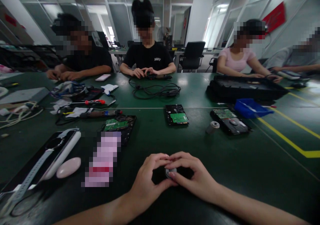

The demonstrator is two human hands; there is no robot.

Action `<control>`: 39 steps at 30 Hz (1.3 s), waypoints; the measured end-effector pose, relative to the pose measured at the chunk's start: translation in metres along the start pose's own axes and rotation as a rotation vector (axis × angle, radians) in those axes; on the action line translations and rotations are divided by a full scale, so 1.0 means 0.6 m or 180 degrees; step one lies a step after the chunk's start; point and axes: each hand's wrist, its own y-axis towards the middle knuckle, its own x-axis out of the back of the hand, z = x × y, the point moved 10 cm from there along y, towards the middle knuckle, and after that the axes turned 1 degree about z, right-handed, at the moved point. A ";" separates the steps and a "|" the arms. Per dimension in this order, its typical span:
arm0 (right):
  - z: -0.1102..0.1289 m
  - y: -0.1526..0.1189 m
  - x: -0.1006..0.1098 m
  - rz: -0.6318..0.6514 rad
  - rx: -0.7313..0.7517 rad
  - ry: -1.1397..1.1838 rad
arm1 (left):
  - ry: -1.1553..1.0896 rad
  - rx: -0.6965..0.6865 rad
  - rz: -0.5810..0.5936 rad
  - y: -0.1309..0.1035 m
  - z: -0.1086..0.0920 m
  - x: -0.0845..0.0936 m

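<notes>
Near the bottom centre, my left hand and my right hand meet around a small round grey metallic part. The fingers of both hands are curled and pressed on it, hiding much of it. Beyond them lies a hard drive with a green circuit board. To the right, a small metal cylinder stands beside another opened drive. On the left, a third drive with a green board is partly covered by a blurred pink item.
At the left are a watch, a pink oval object, a power screwdriver and a red screwdriver. A coiled black cable, blue bin and black tray lie farther back. Several people sit across the green table.
</notes>
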 end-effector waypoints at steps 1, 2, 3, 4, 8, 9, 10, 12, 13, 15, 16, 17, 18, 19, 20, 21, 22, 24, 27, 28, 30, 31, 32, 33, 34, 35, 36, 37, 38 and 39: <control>-0.001 0.004 0.000 -0.0028 -0.0086 0.0026 | 0.0010 -0.0001 -0.0003 0.000 0.000 0.000; -0.001 0.006 -0.001 -0.0046 -0.0161 0.0075 | 0.0014 -0.0002 -0.0008 -0.001 0.000 0.000; 0.000 0.009 -0.001 -0.0054 -0.0227 0.0125 | 0.0007 0.0002 -0.0019 -0.001 0.000 0.000; 0.001 0.010 -0.001 -0.0064 -0.0281 0.0157 | -0.0013 0.0011 -0.0025 -0.002 0.001 0.000; 0.004 0.013 0.003 -0.0117 -0.0415 0.0063 | -0.0148 0.0026 -0.0025 -0.002 0.004 -0.003; 0.004 0.013 0.005 -0.0131 -0.0431 0.0031 | -0.0175 0.0021 -0.0035 -0.001 0.003 -0.003; 0.005 0.013 0.006 -0.0148 -0.0440 0.0009 | -0.0194 0.0016 -0.0051 -0.001 0.003 -0.002; 0.005 0.013 0.008 -0.0181 -0.0437 -0.0024 | -0.0196 0.0015 -0.0077 0.000 0.002 -0.001; 0.005 0.013 0.009 -0.0205 -0.0422 -0.0047 | -0.0189 0.0022 -0.0081 0.000 0.001 -0.001; 0.008 0.013 0.012 -0.0284 -0.0330 -0.0139 | -0.0180 0.0041 -0.0071 0.000 0.001 -0.001; 0.012 0.013 0.014 -0.0327 -0.0235 -0.0217 | -0.0176 0.0050 -0.0074 0.000 0.001 0.000; 0.017 0.013 0.015 -0.0361 -0.0110 -0.0315 | -0.0173 0.0062 -0.0092 0.000 0.001 0.001; 0.024 0.012 0.016 -0.0386 0.0035 -0.0419 | -0.0172 0.0078 -0.0114 0.000 0.003 0.001; 0.030 0.012 0.017 -0.0402 0.0180 -0.0512 | -0.0180 0.0106 -0.0125 0.000 0.004 0.002; 0.036 0.011 0.017 -0.0415 0.0308 -0.0582 | -0.0202 0.0142 -0.0123 -0.001 0.007 0.001; 0.041 0.010 0.018 -0.0437 0.0408 -0.0619 | -0.0234 0.0174 -0.0120 -0.001 0.009 0.000; 0.044 0.009 0.020 -0.0472 0.0479 -0.0629 | -0.0267 0.0193 -0.0120 -0.001 0.010 -0.001; 0.048 0.007 0.026 -0.0596 0.0563 -0.0630 | -0.0313 0.0201 -0.0130 -0.002 0.011 -0.001; 0.051 0.003 0.035 -0.0774 0.0639 -0.0710 | -0.0331 0.0221 -0.0133 -0.002 0.011 -0.001; 0.051 0.003 0.036 -0.0798 0.0661 -0.0743 | -0.0330 0.0248 -0.0117 -0.001 0.012 -0.002; 0.051 0.002 0.035 -0.0770 0.0709 -0.0783 | -0.0311 0.0292 -0.0100 -0.002 0.014 -0.002; 0.051 0.003 0.034 -0.0731 0.0736 -0.0798 | -0.0299 0.0306 -0.0097 -0.002 0.015 -0.002; 0.051 0.003 0.033 -0.0686 0.0770 -0.0809 | -0.0290 0.0313 -0.0091 -0.002 0.015 -0.002; 0.052 0.003 0.031 -0.0627 0.0809 -0.0809 | -0.0286 0.0314 -0.0076 -0.001 0.015 -0.002; 0.053 0.002 0.029 -0.0563 0.0852 -0.0795 | -0.0286 0.0309 -0.0059 -0.001 0.014 -0.003; 0.055 0.002 0.027 -0.0501 0.0897 -0.0766 | -0.0288 0.0298 -0.0044 -0.001 0.013 -0.003; 0.057 0.002 0.025 -0.0444 0.0940 -0.0723 | -0.0288 0.0294 -0.0031 0.000 0.013 -0.003; 0.059 0.001 0.024 -0.0399 0.0973 -0.0673 | -0.0285 0.0290 -0.0016 0.001 0.012 -0.004; 0.060 0.001 0.022 -0.0365 0.0993 -0.0626 | -0.0278 0.0287 -0.0011 0.002 0.010 -0.004; 0.061 0.001 0.021 -0.0347 0.0997 -0.0587 | -0.0273 0.0287 -0.0011 0.002 0.009 -0.003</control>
